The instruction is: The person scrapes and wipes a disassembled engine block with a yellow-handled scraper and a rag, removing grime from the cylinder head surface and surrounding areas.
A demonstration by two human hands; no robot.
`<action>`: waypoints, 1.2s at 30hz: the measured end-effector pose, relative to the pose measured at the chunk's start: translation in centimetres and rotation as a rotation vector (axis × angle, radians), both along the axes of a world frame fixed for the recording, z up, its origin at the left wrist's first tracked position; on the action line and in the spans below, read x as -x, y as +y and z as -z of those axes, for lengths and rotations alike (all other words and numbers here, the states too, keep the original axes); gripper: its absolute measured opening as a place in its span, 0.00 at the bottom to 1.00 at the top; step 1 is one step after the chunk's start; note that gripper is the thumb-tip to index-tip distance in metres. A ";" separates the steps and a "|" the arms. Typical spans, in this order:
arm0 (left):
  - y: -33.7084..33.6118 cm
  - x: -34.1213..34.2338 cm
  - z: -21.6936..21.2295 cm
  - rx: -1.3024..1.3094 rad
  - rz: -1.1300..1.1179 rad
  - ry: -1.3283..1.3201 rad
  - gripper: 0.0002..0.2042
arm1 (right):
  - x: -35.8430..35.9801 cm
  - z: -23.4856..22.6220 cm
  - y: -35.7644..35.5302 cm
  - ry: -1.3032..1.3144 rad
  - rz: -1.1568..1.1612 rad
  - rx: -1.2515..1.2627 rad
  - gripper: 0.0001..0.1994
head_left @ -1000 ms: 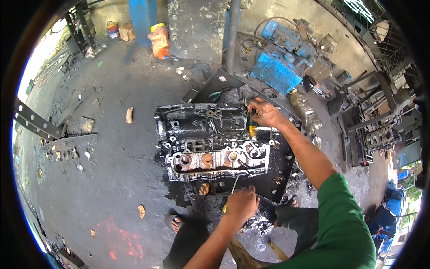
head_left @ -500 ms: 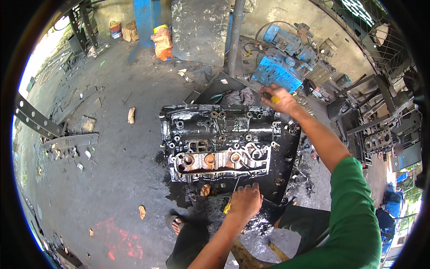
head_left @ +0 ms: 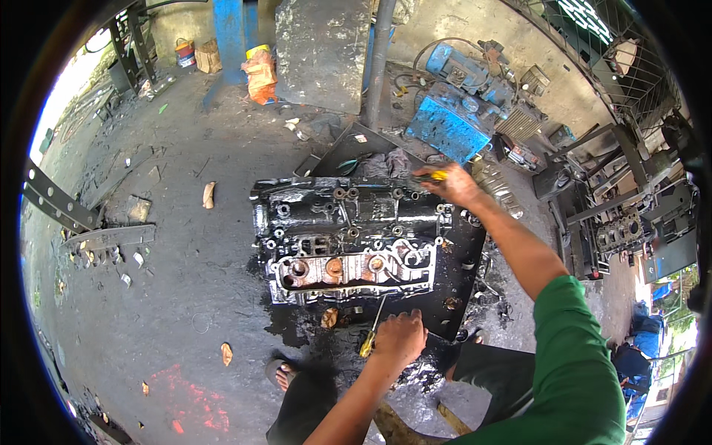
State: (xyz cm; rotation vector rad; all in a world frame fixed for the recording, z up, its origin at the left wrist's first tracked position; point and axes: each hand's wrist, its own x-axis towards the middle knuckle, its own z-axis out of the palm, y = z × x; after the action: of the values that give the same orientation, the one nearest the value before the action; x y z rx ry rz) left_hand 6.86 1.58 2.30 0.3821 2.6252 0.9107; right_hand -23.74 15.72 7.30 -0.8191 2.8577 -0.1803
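Note:
An oily black engine cylinder head (head_left: 326, 215) lies across a dark tray, its lighter ribbed recess (head_left: 356, 273) with rusty round openings on the near side. My right hand (head_left: 458, 185) is closed around a yellow-and-black tool (head_left: 438, 176), just past the head's far right corner; its kind is hard to make out. Nearer to me, my left hand (head_left: 400, 337) is curled in front of the head, with its fingertips hidden. Beside it, a screwdriver (head_left: 368, 344) with a yellow handle points its thin shaft toward the head.
The dark tray (head_left: 463, 278) extends right of the head, with bits of metal along it. Dark rags (head_left: 389, 163) sit at its far end. A blue machine (head_left: 449, 122) stands beyond on the right. A leaf (head_left: 226, 354) and scraps lie on the grey floor at left.
My right hand has come nearer to the cylinder head's far right corner with the yellow-and-black tool. The left hand and the screwdriver keep nearly the same place; the whole view has shifted slightly.

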 end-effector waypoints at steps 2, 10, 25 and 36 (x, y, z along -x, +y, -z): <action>-0.3 -0.3 0.1 0.006 -0.031 0.041 0.18 | -0.1 -0.6 0.1 0.110 -0.170 0.006 0.17; -0.1 -0.2 0.2 -0.026 -0.048 0.066 0.16 | -1.1 3.6 -13.2 0.260 -0.357 0.232 0.13; -2.1 -0.5 -0.4 -0.047 -0.114 0.043 0.16 | -3.2 2.1 -17.3 0.104 -0.269 0.411 0.13; -3.2 -0.5 -0.1 -0.022 -0.155 0.028 0.16 | -4.4 4.0 -19.5 0.319 -0.101 0.535 0.12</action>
State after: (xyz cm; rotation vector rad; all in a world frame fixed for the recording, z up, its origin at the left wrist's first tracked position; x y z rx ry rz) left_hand 7.38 -1.60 2.43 0.2002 2.7026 0.9903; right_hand -19.32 -3.77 3.33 -1.1733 3.0885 -0.9070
